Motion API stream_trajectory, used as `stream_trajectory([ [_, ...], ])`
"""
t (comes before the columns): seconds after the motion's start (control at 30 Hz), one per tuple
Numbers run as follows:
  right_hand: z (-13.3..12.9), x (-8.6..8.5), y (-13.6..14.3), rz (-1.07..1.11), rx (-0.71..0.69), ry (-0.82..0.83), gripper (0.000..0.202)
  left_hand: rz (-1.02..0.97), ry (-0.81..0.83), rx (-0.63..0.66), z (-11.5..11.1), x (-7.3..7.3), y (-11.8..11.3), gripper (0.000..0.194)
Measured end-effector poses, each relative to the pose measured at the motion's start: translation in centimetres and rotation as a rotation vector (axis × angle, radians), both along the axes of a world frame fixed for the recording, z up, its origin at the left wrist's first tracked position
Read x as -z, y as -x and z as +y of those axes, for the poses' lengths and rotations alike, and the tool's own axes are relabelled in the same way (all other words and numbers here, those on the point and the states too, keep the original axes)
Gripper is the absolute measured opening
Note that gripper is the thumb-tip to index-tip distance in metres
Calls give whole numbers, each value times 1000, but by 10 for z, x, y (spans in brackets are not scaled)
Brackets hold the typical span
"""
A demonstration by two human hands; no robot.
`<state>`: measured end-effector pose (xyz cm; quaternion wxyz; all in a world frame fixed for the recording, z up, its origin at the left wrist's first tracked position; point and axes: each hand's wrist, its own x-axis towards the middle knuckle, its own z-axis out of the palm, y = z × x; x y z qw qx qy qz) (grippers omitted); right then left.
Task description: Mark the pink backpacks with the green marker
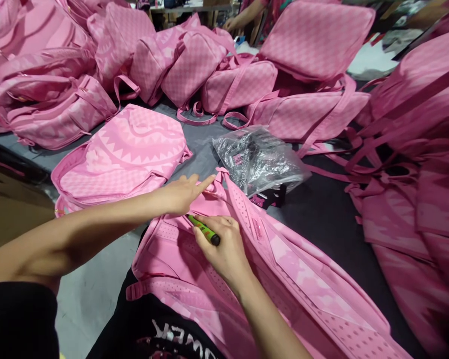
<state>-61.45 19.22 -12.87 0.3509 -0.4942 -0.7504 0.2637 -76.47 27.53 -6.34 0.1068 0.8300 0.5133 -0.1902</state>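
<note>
An opened pink backpack (pixel 284 279) lies across my lap and the table edge, its perforated back panel and straps facing up. At its top edge, my left hand (pixel 183 193) grips the fabric, index finger stretched toward the small pink loop (pixel 220 174). My right hand (pixel 224 244) is wrapped round a slim green tool (pixel 205 230) with a black end. The tool's tip points to the backpack's upper edge just below my left hand; its exact kind does not show.
Another pink backpack (pixel 134 149) with a shark-mouth print lies left on the dark table (pixel 314 194). Behind my hands is a clear plastic bag (pixel 262 154) with dark contents. Pink backpacks (pixel 194 65) are piled along the back and right (pixel 407 199). A person's arm (pixel 247 15) shows behind.
</note>
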Motion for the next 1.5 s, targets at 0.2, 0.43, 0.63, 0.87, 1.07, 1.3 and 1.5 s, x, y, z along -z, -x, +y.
stream_trajectory([
  [0.2,1,-5,-2,7,-33,38,21,-7,-6,-1,-1,-2,-1,102],
  [0.43,1,-3,-7,-2,-12,34,24,-71,-41,53,0,11,7,113],
  [0.63,-2,-7,0,-104,48,-13,23,-77,-43,35,1,15,9,120],
  [0.87,-2,-5,-1,-48,43,3,22,-88,-79,54,-2,13,10,112],
  [1.07,1,-5,0,-21,18,11,23,-96,-99,46,-3,14,9,99],
  [1.3,0,-7,0,-73,56,-1,22,-109,-119,49,-3,17,10,98],
  [1.5,-1,-6,0,-59,37,-4,24,-118,-142,52,-4,20,12,97],
])
